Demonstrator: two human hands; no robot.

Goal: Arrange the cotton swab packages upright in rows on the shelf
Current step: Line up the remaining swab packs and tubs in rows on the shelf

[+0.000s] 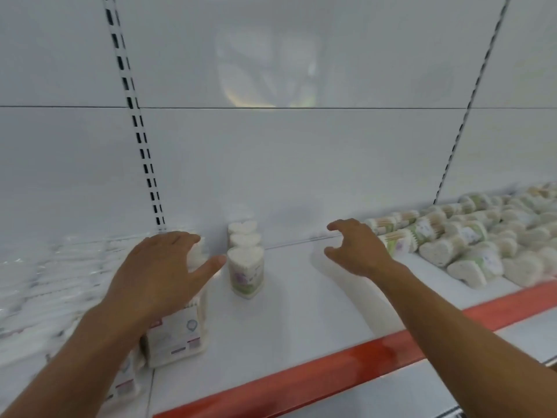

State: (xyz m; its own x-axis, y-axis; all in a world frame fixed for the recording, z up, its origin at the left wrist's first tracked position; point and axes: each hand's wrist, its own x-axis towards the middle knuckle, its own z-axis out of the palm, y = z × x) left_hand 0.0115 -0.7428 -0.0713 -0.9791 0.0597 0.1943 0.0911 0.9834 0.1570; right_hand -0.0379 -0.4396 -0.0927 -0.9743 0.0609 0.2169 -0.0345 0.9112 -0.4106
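No writing was legible to me from the remote feed. On the white shelf (301, 312), a row (244, 236) of three heart-shaped swab packs stood upright, running from the back edge forward, left of the middle. The front pack (246, 274) carried a green and purple label, too blurred to read. A bag (177, 336) near the front left corner showed pink bars and a round mark, also unreadable. The pile (470, 245) of packs lying flat at the right end had green bands and white stickers.

The left hand (159, 273) was spread open, fingers straight, over a white pack (196, 255) just left of the row; I could not tell whether it touched. The right hand (358, 251) hung open, fingers loosely curved, holding nothing, just beside the pile.
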